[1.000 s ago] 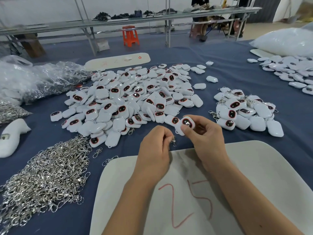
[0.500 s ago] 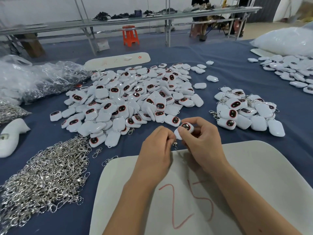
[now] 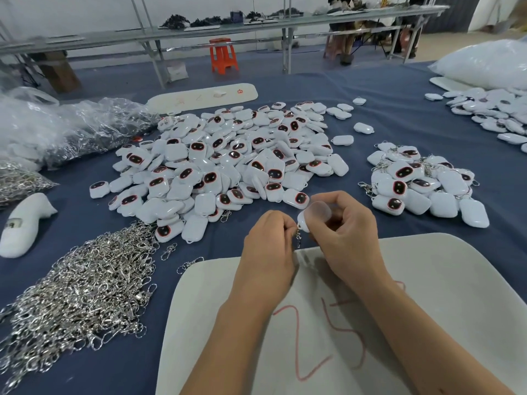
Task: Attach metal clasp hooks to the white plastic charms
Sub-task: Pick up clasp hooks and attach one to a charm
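Observation:
My right hand (image 3: 346, 235) pinches a white plastic charm (image 3: 315, 213), blurred, its plain back towards me. My left hand (image 3: 269, 246) pinches a small metal clasp hook (image 3: 298, 236) that hangs at the charm's lower left corner, touching it. Both hands meet above the far edge of a white board (image 3: 427, 295) marked 25 in red. A big pile of loose white charms (image 3: 228, 163) with dark red-ringed faces lies beyond. A smaller pile of charms with hooks (image 3: 422, 183) sits to the right. A heap of silver clasp hooks (image 3: 77, 297) lies at the left.
Blue cloth (image 3: 385, 115) covers the table. Clear plastic bags (image 3: 65, 124) lie at the far left, a white moulded piece (image 3: 22, 223) near them. More charms (image 3: 496, 112) and a white bag (image 3: 490, 61) sit at the far right. A long white board (image 3: 205, 96) lies behind the pile.
The charm in my right hand has turned from face up to back up and dropped slightly. My left hand has stayed against it with the hook.

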A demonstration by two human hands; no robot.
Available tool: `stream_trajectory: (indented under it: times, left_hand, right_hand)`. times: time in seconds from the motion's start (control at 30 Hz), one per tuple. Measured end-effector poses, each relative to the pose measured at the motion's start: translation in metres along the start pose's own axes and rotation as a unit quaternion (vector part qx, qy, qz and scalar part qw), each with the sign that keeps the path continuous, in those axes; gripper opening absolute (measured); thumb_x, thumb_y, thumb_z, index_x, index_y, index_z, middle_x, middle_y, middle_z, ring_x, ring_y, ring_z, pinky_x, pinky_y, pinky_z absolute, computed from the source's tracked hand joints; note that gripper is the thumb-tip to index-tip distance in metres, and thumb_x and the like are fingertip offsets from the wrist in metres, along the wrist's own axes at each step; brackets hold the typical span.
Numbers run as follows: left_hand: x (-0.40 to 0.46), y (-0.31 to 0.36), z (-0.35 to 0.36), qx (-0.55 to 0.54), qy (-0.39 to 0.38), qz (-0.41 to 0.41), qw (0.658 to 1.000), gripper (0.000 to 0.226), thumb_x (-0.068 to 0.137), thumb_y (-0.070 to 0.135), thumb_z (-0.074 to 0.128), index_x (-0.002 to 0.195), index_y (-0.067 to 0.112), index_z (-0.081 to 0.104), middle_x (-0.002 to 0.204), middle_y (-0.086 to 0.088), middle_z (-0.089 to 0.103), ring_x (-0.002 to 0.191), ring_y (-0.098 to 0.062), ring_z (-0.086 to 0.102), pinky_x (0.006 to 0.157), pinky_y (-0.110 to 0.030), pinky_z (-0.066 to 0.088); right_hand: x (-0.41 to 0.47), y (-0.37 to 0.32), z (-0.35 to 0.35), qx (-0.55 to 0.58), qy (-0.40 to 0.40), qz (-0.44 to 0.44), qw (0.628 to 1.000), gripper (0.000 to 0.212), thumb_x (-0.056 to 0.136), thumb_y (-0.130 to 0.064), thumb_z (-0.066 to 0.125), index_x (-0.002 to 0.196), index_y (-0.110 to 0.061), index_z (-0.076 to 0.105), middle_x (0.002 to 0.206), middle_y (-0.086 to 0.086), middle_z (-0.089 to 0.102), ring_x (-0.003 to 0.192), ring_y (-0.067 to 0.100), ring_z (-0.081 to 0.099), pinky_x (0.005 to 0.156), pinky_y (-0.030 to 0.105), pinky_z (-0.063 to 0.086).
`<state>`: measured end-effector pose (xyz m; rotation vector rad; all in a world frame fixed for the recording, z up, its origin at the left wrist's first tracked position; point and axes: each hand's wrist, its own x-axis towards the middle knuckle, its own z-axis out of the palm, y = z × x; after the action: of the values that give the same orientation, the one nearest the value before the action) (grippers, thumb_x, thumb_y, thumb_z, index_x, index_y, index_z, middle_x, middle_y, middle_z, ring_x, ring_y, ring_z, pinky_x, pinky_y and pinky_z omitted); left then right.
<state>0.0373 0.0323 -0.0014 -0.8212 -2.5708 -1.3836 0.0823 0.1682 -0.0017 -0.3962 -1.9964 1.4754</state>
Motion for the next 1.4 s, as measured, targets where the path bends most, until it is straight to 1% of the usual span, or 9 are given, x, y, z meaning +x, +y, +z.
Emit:
stream_trajectory:
  times: [0.27, 0.37, 0.47, 0.53, 0.9, 1.07, 1.13, 1.23, 1.4]
  left_hand:
    - [-0.001, 0.004, 0.003, 0.034, 0.007, -0.034, 0.999, 0.023, 0.096, 0.005, 0.050, 0.082, 0.023, 0.052, 0.086, 0.008, 0.053, 0.079, -0.012, 0.050, 0.067, -0.030, 0.040]
    - [-0.002, 0.008, 0.005, 0.035, 0.043, -0.012, 0.998, 0.024, 0.093, -0.001, 0.051, 0.083, 0.020, 0.049, 0.087, 0.006, 0.050, 0.080, -0.014, 0.045, 0.070, -0.034, 0.038]
    - [0.000, 0.008, 0.005, 0.021, 0.069, 0.024, 0.997, 0.024, 0.091, -0.006, 0.052, 0.084, 0.017, 0.050, 0.089, 0.005, 0.048, 0.083, -0.018, 0.045, 0.072, -0.034, 0.038]
    - [0.000, 0.008, 0.004, 0.010, 0.071, 0.033, 0.997, 0.022, 0.091, -0.006, 0.051, 0.085, 0.016, 0.050, 0.088, 0.004, 0.051, 0.082, -0.019, 0.047, 0.071, -0.035, 0.038]
    - [0.005, -0.003, -0.002, -0.087, 0.061, -0.005, 0.994, 0.022, 0.096, 0.001, 0.054, 0.083, 0.018, 0.058, 0.078, 0.009, 0.065, 0.079, -0.016, 0.063, 0.072, -0.036, 0.050]
    - [0.006, -0.011, -0.001, -0.025, 0.090, -0.020, 0.995, 0.016, 0.093, 0.012, 0.061, 0.084, 0.025, 0.058, 0.082, 0.013, 0.061, 0.082, -0.010, 0.056, 0.072, -0.031, 0.046]
    - [0.006, -0.014, 0.001, 0.046, 0.039, -0.013, 0.998, 0.009, 0.090, 0.026, 0.070, 0.090, 0.030, 0.062, 0.090, 0.016, 0.057, 0.092, -0.011, 0.050, 0.078, -0.027, 0.041]
    - [0.006, -0.015, 0.005, 0.124, -0.046, -0.012, 0.991, 0.024, 0.087, 0.039, 0.076, 0.109, 0.039, 0.068, 0.104, 0.014, 0.049, 0.103, -0.012, 0.039, 0.089, -0.024, 0.038]
    - [0.007, -0.005, 0.011, 0.125, -0.054, -0.016, 0.991, 0.010, 0.092, 0.026, 0.070, 0.090, 0.033, 0.063, 0.099, 0.011, 0.054, 0.099, -0.016, 0.043, 0.088, -0.038, 0.043]
  right_hand:
    - [-0.003, -0.003, 0.001, -0.032, -0.006, -0.019, 0.999, 0.013, 0.091, -0.019, 0.077, 0.101, -0.023, 0.070, 0.071, -0.005, 0.072, 0.064, 0.020, 0.066, 0.066, 0.039, 0.059]
    - [-0.003, -0.004, 0.004, 0.046, -0.009, 0.045, 0.998, 0.011, 0.093, -0.017, 0.076, 0.101, -0.023, 0.071, 0.074, -0.002, 0.075, 0.063, 0.016, 0.071, 0.061, 0.037, 0.059]
    - [-0.003, -0.005, 0.004, 0.128, -0.004, 0.094, 0.987, 0.010, 0.095, -0.014, 0.074, 0.102, -0.020, 0.072, 0.072, -0.001, 0.074, 0.058, 0.010, 0.069, 0.051, 0.019, 0.050]
    - [-0.003, -0.006, 0.004, 0.154, -0.005, 0.105, 0.982, 0.008, 0.096, -0.013, 0.073, 0.103, -0.017, 0.072, 0.071, 0.000, 0.073, 0.057, 0.010, 0.068, 0.048, 0.016, 0.046]
    - [-0.007, -0.006, 0.010, 0.184, -0.021, 0.111, 0.976, 0.006, 0.098, -0.015, 0.071, 0.104, -0.017, 0.070, 0.071, 0.002, 0.072, 0.055, 0.011, 0.064, 0.047, 0.017, 0.045]
    - [0.003, 0.002, 0.001, 0.083, 0.024, 0.091, 0.992, 0.016, 0.098, -0.028, 0.056, 0.085, -0.025, 0.064, 0.068, -0.007, 0.059, 0.057, 0.008, 0.049, 0.050, 0.026, 0.041]
    - [0.007, 0.004, -0.003, 0.034, 0.025, 0.091, 0.995, 0.024, 0.104, -0.026, 0.048, 0.081, -0.025, 0.056, 0.068, -0.007, 0.061, 0.055, 0.013, 0.054, 0.048, 0.027, 0.043]
    - [0.008, 0.003, -0.003, 0.056, 0.002, 0.103, 0.993, 0.020, 0.111, -0.022, 0.043, 0.093, -0.018, 0.052, 0.081, 0.002, 0.072, 0.063, 0.027, 0.071, 0.046, 0.030, 0.052]
    - [0.007, 0.008, -0.002, 0.011, 0.014, 0.057, 0.998, 0.026, 0.106, -0.007, 0.045, 0.099, -0.027, 0.061, 0.081, -0.003, 0.070, 0.066, 0.013, 0.065, 0.050, 0.032, 0.048]
